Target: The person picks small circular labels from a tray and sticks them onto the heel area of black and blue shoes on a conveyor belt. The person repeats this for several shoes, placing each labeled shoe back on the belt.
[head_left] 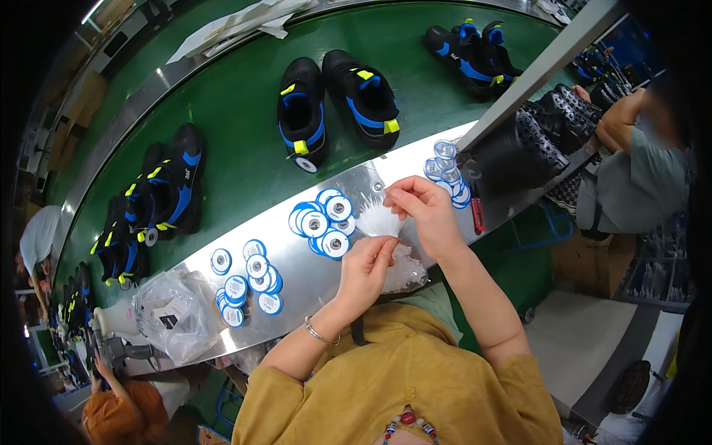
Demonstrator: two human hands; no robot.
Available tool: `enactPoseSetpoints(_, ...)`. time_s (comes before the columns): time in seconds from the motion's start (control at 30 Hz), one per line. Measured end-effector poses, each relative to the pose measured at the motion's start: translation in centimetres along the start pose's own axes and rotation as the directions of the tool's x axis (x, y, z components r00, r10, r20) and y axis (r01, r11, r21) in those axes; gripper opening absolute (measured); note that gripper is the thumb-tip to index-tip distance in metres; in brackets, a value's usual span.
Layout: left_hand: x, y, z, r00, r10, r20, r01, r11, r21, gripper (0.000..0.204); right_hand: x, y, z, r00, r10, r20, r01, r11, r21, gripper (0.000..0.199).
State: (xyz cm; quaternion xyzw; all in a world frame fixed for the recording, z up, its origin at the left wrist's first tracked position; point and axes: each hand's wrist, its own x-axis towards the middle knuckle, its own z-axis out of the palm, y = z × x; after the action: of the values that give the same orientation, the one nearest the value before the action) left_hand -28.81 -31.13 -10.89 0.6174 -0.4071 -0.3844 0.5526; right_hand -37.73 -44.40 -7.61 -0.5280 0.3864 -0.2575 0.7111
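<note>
Over the metal ledge, my left hand (366, 273) is closed in a pinch, its fingertips at the lower edge of a fanned bundle of thin white plastic strands (377, 218). My right hand (429, 215) is also pinched, just above and right of that bundle. Whatever either pinch holds is too fine to make out. A clear plastic bag with white contents (406, 271) lies under my hands. Round blue-and-white tags (314, 222) are heaped left of the bundle, more tags (256, 265) farther left. Another pile of round tags (448, 172) lies beyond my right hand.
Black-and-blue shoes (300, 111) stand on the green belt (237, 104), with more pairs left and far right. Red-handled cutters (477, 215) lie by a slanted metal post (545, 70). A crumpled plastic bag (176, 315) sits left. Co-workers (638, 178) (122, 408) are at both sides.
</note>
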Motion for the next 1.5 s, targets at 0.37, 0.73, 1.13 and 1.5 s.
enactPoseSetpoints(0.37, 2.1, -4.5, -9.2, 0.951, 0.092, -0.295, 0.138, 0.727, 0.673, 0.038, 0.4, 0.9, -1.3, 0.995, 0.100, 0.021, -0.102, 0.985, 0.141, 0.010)
enactPoseSetpoints(0.73, 3.7, -5.6, -10.2, 0.956, -0.011, -0.293, 0.211, 0.721, 0.660, 0.032, 0.8, 0.9, -0.5, 0.994, 0.109, 0.029, -0.110, 0.993, 0.048, 0.010)
enactPoseSetpoints(1.13, 5.0, -6.8, -12.6, 0.909, -0.257, -0.327, 0.344, 0.907, 0.243, 0.017, 1.4, 1.8, -0.3, 0.991, 0.131, 0.034, -0.133, 0.990, 0.054, 0.011)
enactPoseSetpoints(1.5, 4.9, -3.7, -12.8, 0.857, -0.402, -0.322, 0.383, 0.915, -0.124, 0.012, 1.4, 2.1, 0.6, 0.985, 0.162, 0.066, -0.157, 0.985, -0.066, 0.010)
